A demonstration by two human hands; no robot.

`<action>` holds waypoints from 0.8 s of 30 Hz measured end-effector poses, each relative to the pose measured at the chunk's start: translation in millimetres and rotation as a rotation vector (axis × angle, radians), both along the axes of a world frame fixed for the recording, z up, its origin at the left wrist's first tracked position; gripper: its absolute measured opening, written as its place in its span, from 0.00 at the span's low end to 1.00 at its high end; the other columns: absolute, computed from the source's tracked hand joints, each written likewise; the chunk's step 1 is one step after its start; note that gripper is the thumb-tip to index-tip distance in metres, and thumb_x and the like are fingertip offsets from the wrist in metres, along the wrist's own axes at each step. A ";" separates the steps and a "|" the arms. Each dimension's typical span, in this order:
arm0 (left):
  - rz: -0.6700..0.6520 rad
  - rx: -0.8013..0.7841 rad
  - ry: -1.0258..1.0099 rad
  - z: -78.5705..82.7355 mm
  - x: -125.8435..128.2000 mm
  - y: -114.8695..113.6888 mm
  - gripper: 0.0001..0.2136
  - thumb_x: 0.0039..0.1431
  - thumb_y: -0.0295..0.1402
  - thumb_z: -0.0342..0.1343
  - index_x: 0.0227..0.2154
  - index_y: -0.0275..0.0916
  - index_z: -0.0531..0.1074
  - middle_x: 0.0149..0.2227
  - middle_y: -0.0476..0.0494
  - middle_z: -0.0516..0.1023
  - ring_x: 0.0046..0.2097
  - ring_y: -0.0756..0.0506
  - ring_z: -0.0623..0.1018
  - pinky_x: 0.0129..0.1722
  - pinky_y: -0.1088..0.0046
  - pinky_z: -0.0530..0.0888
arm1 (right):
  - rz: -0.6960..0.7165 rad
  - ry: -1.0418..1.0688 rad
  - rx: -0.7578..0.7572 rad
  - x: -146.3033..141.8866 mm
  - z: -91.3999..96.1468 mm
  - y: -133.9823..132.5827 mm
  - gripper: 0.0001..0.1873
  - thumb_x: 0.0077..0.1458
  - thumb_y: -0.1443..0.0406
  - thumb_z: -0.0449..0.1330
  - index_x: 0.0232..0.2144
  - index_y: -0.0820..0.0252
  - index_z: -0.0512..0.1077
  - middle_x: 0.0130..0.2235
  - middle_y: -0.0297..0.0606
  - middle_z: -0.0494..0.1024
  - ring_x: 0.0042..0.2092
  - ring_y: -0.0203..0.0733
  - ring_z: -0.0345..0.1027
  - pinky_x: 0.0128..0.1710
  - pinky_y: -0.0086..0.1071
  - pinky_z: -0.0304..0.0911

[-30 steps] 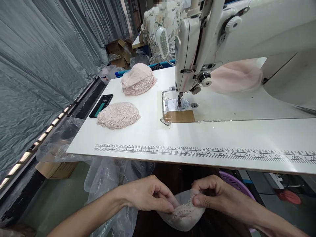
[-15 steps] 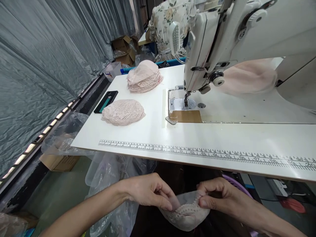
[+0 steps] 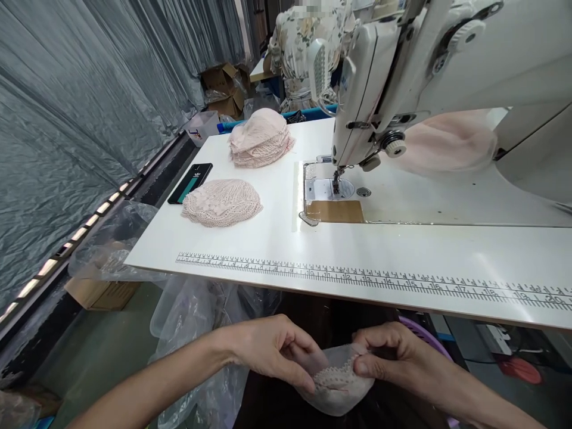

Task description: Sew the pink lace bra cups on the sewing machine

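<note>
Between my two hands, over my lap and below the table's front edge, is a pale, sheer bra cup with a scalloped lace edge. My left hand is closed on its left side, the thumb on the near face and fingers behind the sheer part. My right hand pinches the upper right edge between thumb and fingers. On the table lie a pale pink lace cup and, farther back, a stack of similar cups.
A white sewing machine stands on the white table, which has a printed ruler along its front. A dark phone lies at left. Sheer pink fabric sits under the machine arm. Plastic bags hang below; a person is behind.
The cup's lace edge has turned slightly between my hands, and my right hand has shifted a little left. The view has moved slightly; the things on the table stay put.
</note>
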State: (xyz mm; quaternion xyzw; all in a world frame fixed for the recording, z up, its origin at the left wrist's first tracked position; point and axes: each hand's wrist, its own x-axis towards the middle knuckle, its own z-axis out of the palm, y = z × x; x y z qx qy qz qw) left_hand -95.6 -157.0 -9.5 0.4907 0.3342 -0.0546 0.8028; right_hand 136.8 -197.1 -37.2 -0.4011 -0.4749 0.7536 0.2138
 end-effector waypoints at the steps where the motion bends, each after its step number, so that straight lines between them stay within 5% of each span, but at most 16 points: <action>1: 0.001 0.007 0.018 0.0 2.7 -0.9 0.22 0.40 0.43 0.67 0.40 0.37 0.76 0.31 0.48 0.78 0.32 0.52 0.75 0.37 0.79 0.71 | 0.007 -0.008 0.017 -1.0 0.4 0.0 0.14 0.46 0.57 0.66 0.21 0.63 0.72 0.22 0.30 0.67 0.27 0.32 0.56 0.28 0.26 0.53; 10: 0.063 0.141 0.110 -1.3 9.4 -4.6 0.09 0.44 0.33 0.64 0.31 0.38 0.79 0.24 0.50 0.78 0.26 0.53 0.74 0.30 0.81 0.70 | 0.059 -0.037 0.052 1.1 8.0 0.7 0.16 0.45 0.54 0.65 0.25 0.62 0.74 0.25 0.33 0.72 0.30 0.37 0.64 0.32 0.28 0.57; 24: 0.000 0.172 0.091 -2.9 1.9 -4.7 0.09 0.45 0.31 0.63 0.32 0.38 0.79 0.26 0.48 0.79 0.28 0.52 0.75 0.31 0.81 0.70 | 0.092 -0.144 0.132 1.3 9.0 -3.5 0.14 0.44 0.55 0.65 0.24 0.61 0.72 0.25 0.30 0.70 0.29 0.35 0.61 0.29 0.26 0.55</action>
